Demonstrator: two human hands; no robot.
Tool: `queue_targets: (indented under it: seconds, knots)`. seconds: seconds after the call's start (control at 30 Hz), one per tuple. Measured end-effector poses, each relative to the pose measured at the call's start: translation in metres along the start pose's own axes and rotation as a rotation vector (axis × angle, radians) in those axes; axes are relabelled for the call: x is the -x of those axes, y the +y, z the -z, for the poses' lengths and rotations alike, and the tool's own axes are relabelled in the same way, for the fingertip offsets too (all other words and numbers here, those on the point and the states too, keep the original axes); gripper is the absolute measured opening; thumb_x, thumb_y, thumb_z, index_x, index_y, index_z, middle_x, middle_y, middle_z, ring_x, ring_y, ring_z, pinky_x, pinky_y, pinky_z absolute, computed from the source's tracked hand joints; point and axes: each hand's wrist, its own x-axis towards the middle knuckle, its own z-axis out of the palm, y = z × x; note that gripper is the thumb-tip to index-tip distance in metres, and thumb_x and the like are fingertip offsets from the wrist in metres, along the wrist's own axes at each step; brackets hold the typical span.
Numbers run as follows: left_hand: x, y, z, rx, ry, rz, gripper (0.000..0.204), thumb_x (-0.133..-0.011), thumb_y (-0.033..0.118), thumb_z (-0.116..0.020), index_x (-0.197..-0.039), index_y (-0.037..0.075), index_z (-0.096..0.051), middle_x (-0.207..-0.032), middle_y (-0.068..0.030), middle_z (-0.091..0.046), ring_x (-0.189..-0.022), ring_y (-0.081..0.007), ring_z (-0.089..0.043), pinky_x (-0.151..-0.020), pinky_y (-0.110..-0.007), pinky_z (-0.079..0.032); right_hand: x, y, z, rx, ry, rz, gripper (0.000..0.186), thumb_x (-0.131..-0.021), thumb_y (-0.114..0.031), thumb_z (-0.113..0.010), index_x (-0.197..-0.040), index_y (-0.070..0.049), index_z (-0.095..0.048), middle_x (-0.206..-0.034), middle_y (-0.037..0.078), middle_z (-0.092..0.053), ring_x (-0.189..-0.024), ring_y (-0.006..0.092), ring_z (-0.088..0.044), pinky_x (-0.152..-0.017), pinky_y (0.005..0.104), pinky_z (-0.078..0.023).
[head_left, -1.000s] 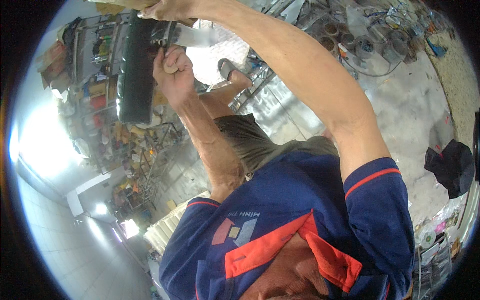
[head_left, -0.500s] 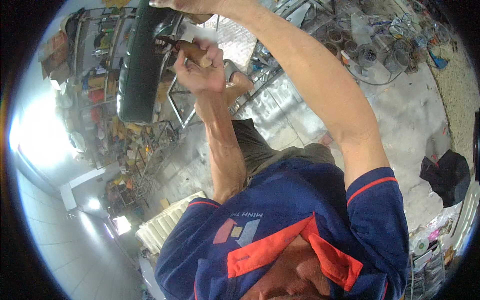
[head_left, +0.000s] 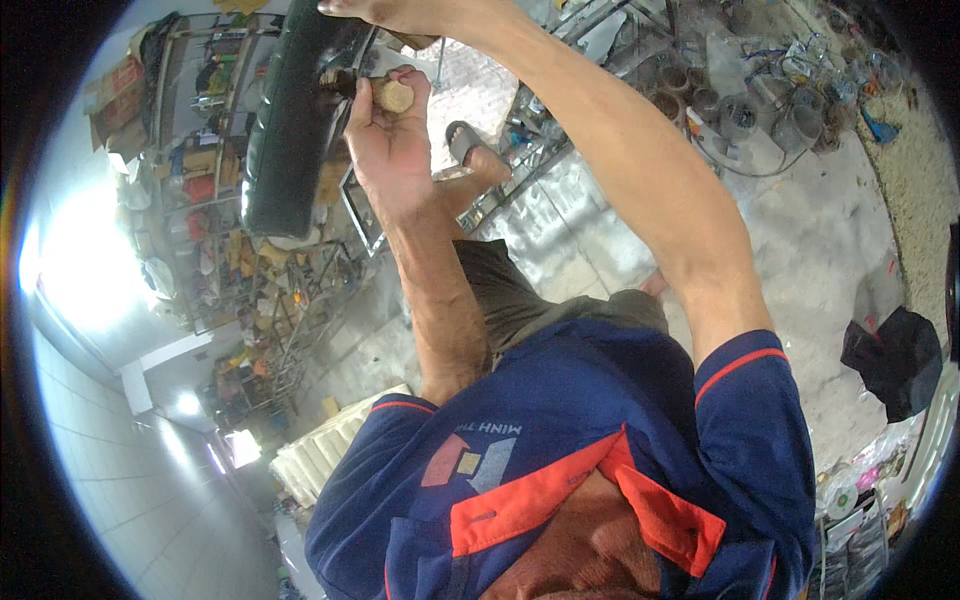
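**Tyre held up, tool at its rim edge: handling notes**

Tyre point(head_left: 290, 130): the biggest item. It's a black rubber hoop seen edge-on, just left of our left-hand fingers and directly under the right-hand fingers. We judge it fairly heavy for one arm. The tread band is stiff and the sidewalls have some give. The rubber is grippy and not fragile. The best hold is over the top of the tread, where the right hand point(head_left: 400, 12) already sits, or hooked round the inner edge. That hand is cut by the frame's upper edge, so we can't tell whether its fingers are wrapped round the tyre or only laid on it.

Left hand point(head_left: 385, 150): raised, with its fingers curled tight into a fist round the tool.

Wooden handle point(head_left: 393, 96): short, round and pale, its butt end poking out above the clenched fingers. The working end runs leftward from the fingertips toward the tyre's edge and is too dark to make out. We judge it light, rigid and somewhat smooth, so a full fist mid-handle suits it, as it is held now.

Past the fingers on the tyre side stand cluttered shelves point(head_left: 200, 150). Below the fist we see a sandalled foot point(head_left: 470, 145).
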Motion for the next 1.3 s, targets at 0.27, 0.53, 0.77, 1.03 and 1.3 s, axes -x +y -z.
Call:
queue_targets:
  seconds: [0.27, 0.53, 0.77, 1.03, 1.3]
  knots:
    - [-0.003, -0.008, -0.031, 0.143, 0.26, -0.049, 0.031, -0.111, 0.02, -0.055, -0.126, -0.007, -0.054, -0.119, -0.0216, -0.056, -0.108, -0.033, -0.053, -0.095, -0.056, -0.049, 0.072, -0.044, 0.059, -0.12, 0.172, -0.099, 0.063, -0.087, -0.034, -0.085, -0.126, 0.005, -0.056, -0.114, 0.032, -0.072, -0.114, 0.0509, -0.069, -0.093, 0.0518, -0.056]
    - [-0.025, 0.027, 0.018, -0.14, 0.035, 0.114, 0.037, -0.108, 0.029, -0.064, -0.122, -0.005, -0.063, -0.105, -0.0172, -0.064, -0.087, -0.0232, -0.052, -0.075, -0.034, -0.043, 0.157, -0.05, 0.069, -0.027, 0.095, -0.228, 0.064, -0.081, -0.027, -0.089, -0.12, 0.007, -0.052, -0.099, 0.03, -0.075, -0.095, 0.0447, -0.077, -0.083, 0.0481, -0.06]
    - [-0.015, 0.015, 0.008, -0.368, 0.126, -0.127, 0.03, -0.107, 0.029, -0.069, -0.116, 0.0, -0.072, -0.106, -0.0097, -0.075, -0.086, -0.0191, -0.063, -0.072, -0.031, -0.054, 0.202, -0.037, 0.013, -0.089, 0.054, -0.348, 0.061, -0.083, -0.023, -0.088, -0.121, 0.005, -0.05, -0.095, 0.032, -0.073, -0.093, 0.0467, -0.077, -0.079, 0.0487, -0.06]
    - [-0.025, 0.024, 0.021, -0.376, 0.095, -0.122, 0.029, -0.107, 0.029, -0.068, -0.118, 0.002, -0.072, -0.111, -0.0109, -0.077, -0.102, -0.0224, -0.071, -0.074, -0.031, -0.058, 0.202, -0.073, -0.008, -0.396, 0.443, -0.182, 0.06, -0.084, -0.013, -0.087, -0.127, 0.007, -0.051, -0.114, 0.024, -0.072, -0.105, 0.0245, -0.073, -0.089, 0.0436, -0.058]
    - [-0.02, 0.03, 0.039, -0.381, -0.015, -0.108, 0.029, -0.108, 0.03, -0.066, -0.12, 0.004, -0.071, -0.114, -0.0085, -0.077, -0.095, -0.0201, -0.067, -0.077, -0.032, -0.055, 0.197, -0.052, -0.007, -0.311, 0.276, -0.278, 0.059, -0.085, -0.023, -0.089, -0.119, 0.007, -0.05, -0.099, 0.031, -0.072, -0.096, 0.0428, -0.077, -0.079, 0.0495, -0.06]
